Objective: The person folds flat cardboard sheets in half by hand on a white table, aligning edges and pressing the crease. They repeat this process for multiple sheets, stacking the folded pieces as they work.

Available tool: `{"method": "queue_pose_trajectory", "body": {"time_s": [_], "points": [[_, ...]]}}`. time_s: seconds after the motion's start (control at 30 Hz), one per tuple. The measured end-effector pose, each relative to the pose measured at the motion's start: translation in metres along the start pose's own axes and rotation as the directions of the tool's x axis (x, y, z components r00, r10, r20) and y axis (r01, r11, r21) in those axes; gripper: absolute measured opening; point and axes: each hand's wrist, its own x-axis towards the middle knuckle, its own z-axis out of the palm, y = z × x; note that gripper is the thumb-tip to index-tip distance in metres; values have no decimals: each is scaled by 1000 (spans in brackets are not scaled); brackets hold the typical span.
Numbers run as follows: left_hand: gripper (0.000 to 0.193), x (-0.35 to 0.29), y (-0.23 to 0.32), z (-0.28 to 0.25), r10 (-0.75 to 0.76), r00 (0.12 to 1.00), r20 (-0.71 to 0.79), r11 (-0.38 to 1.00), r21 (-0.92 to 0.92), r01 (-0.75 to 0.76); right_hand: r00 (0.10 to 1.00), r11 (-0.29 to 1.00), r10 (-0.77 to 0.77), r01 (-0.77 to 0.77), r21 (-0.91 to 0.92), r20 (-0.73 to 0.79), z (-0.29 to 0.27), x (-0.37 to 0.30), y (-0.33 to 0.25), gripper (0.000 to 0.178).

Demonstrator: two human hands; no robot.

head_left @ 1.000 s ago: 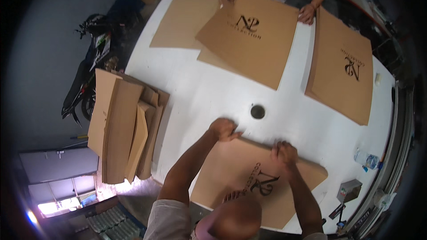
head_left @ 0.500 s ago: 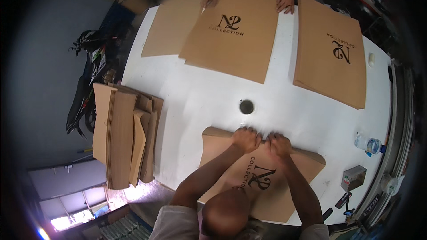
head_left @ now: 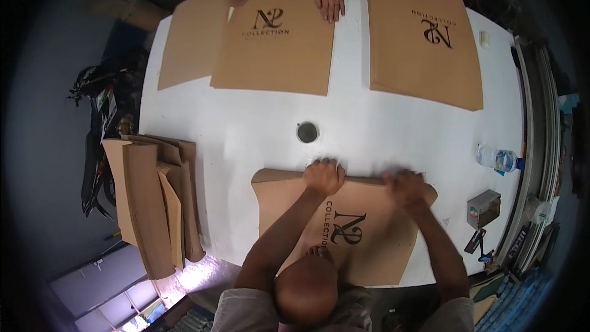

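A stack of brown kraft sheets [head_left: 381, 227] with a black printed mark lies before me at the near side of the white table, its far edge bent upward. My left hand [head_left: 324, 176] is closed over the middle of that far edge, fingers curled round it. Farther right along the same edge is my right hand [head_left: 407, 187]; its fingers are smeared by motion. Both forearms reach across the stack.
Across the white table [head_left: 258, 129], a co-worker's hand [head_left: 332, 3] rests on other printed sheets [head_left: 276, 61]. A tall sheet stack [head_left: 424, 67] lies far right; folded sheets [head_left: 147, 203] stand left. A round dark hole [head_left: 307, 132], bottle [head_left: 505, 160] and small box [head_left: 484, 208] are nearby.
My right hand has slid right along the stack's far edge, away from my left hand. The co-worker's hands have shifted over their sheets. The whole view has moved.
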Motion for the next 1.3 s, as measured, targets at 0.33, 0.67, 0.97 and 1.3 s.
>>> {"method": "queue_pose_trajectory", "body": {"time_s": [0.33,0.67,0.97,1.3], "points": [[40,4,3,0,-19,999,35,1000,-11,19,980,959,-154,179,221,-123,-1,-3,53,33],[45,13,9,1,-15,999,31,1000,12,15,915,935,-351,352,-33,-200,5,2,85,10],[40,6,21,-8,40,998,43,997,-65,-37,858,977,-129,197,87,-496,43,34,-49,26],[35,-24,-164,-26,314,848,-428,948,97,-302,994,988,-4,-13,157,105,0,35,-62,39]]}}
